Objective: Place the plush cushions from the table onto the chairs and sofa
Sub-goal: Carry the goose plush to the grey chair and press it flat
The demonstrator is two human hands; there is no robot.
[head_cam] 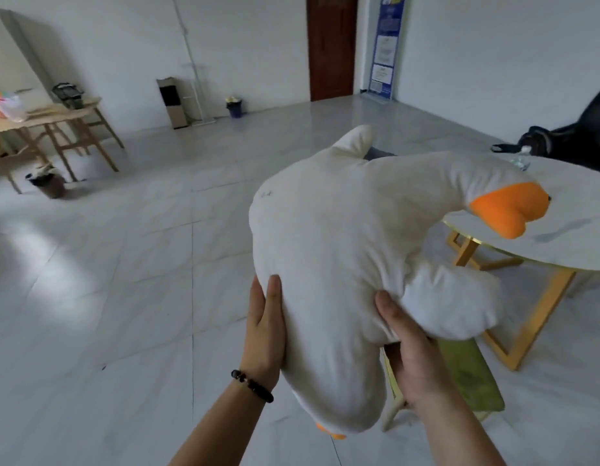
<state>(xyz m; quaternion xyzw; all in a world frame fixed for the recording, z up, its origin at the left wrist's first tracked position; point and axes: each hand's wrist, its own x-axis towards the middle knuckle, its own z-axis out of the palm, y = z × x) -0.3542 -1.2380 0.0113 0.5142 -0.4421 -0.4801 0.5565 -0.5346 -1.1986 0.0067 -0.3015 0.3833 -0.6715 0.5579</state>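
Nearest, the left hand presses flat, fingers straight, against the left side of the goose plush cushion. The right hand grasps its underside, thumb dug in. The cushion is held in the air above a green chair, its orange beak over the round table at right. A wooden table stands far left.

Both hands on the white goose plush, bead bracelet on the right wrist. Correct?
Not quite. The head view shows the bead bracelet on the left wrist, not the right. Both the left hand and the right hand are on the white goose plush.
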